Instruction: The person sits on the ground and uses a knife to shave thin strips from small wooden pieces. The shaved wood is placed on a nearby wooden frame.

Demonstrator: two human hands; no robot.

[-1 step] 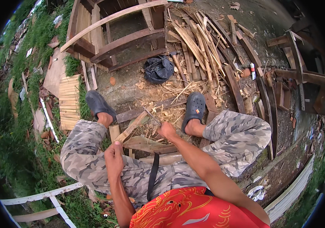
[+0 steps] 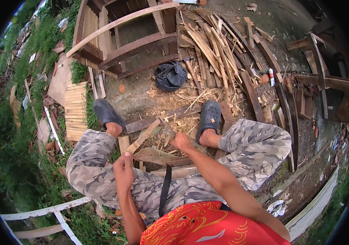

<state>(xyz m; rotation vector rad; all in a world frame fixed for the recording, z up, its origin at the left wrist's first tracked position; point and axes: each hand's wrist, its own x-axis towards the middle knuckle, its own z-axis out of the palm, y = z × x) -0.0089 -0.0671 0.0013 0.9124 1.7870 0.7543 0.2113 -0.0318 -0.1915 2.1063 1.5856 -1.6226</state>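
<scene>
My left hand (image 2: pixel 123 168) is closed on the near end of a flat light-brown wood strip (image 2: pixel 143 138), which slants up and away to the right. My right hand (image 2: pixel 181 141) is closed on what looks like a knife (image 2: pixel 167 127); its handle is hidden in the fist. The thin blade points toward the strip's far end, with a pale shaving beside the tip. Whether blade and strip touch is too small to tell. Under the strip lie a dark wood board (image 2: pixel 139 124) and a broad dry brown leaf (image 2: pixel 154 155).
Wood shavings (image 2: pixel 182 124) cover the ground between my feet. Ahead stand a wooden frame (image 2: pixel 137 55), a black plastic bag (image 2: pixel 170 76) and a hammer (image 2: pixel 192 74). Split strips (image 2: pixel 215 51) are piled at the far right. A slatted bamboo panel (image 2: pixel 75 110) lies left.
The blade and my right hand have shifted very slightly toward the right and down. A pale shaving now shows at the strip's far end. My left hand keeps its hold.
</scene>
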